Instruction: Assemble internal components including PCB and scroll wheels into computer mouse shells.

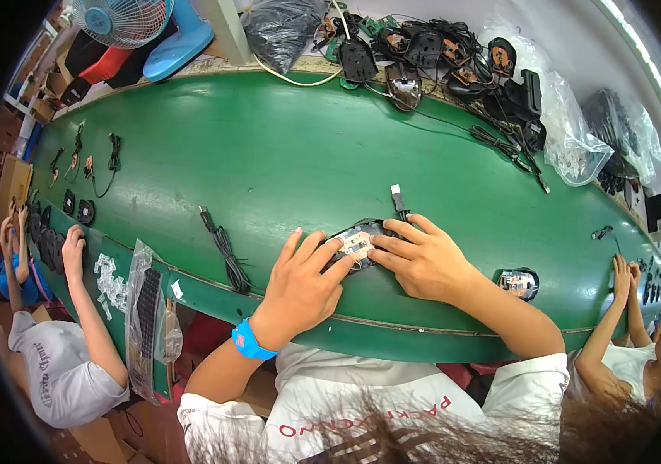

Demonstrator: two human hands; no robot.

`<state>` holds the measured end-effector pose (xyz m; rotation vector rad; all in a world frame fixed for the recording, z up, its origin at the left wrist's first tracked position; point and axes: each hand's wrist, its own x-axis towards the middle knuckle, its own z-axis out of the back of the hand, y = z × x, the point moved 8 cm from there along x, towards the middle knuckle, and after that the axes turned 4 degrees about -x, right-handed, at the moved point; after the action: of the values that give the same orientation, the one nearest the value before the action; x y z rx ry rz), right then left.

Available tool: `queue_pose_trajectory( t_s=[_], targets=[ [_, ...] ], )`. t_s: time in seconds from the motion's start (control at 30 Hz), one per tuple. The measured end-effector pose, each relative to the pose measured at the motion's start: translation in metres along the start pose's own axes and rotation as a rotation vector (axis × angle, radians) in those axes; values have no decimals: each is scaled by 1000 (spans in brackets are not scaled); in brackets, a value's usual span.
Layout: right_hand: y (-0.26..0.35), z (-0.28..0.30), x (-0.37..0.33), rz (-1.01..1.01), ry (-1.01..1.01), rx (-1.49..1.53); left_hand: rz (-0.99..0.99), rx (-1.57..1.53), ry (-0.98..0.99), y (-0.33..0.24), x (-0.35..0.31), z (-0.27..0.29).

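In front of me on the green work surface lies an opened computer mouse (359, 241), its dark shell holding a tan circuit board. My left hand (299, 282), with a blue wristband, grips its left side with thumb and forefinger, the other fingers lifted forward. From the right, my right hand (427, 261) holds the mouse too, fingertips on the board and on the shell's far edge. A black cable with a USB plug (397, 197) sticks out beyond the right fingers. Between the hands, the shell's lower edge is partly covered.
A bundled black cable (224, 251) lies to the left, another open mouse (518, 284) to the right. Mouse parts and cables (438, 50) crowd the far ledge beside plastic bags (570, 131). A fan (117, 19) stands far left. Co-workers sit on both sides.
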<state>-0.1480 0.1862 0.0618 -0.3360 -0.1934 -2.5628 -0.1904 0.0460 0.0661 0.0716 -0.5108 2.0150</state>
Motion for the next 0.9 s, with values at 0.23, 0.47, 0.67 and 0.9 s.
queue_pose_trajectory(
  t_s=[0.23, 0.47, 0.67, 0.9],
  targets=[
    [-4, 3, -1, -22, 54, 3, -12, 20, -24, -4, 0, -1],
    [-5, 6, 16, -39, 11, 66, -17, -10, -40, -2, 0, -2],
    [0, 5, 22, 92, 63, -198, -31, -1, -35, -5, 0, -4],
    [4, 9, 21, 145, 53, -195, -88, 38, -38, -7, 1, -5]
  ],
)
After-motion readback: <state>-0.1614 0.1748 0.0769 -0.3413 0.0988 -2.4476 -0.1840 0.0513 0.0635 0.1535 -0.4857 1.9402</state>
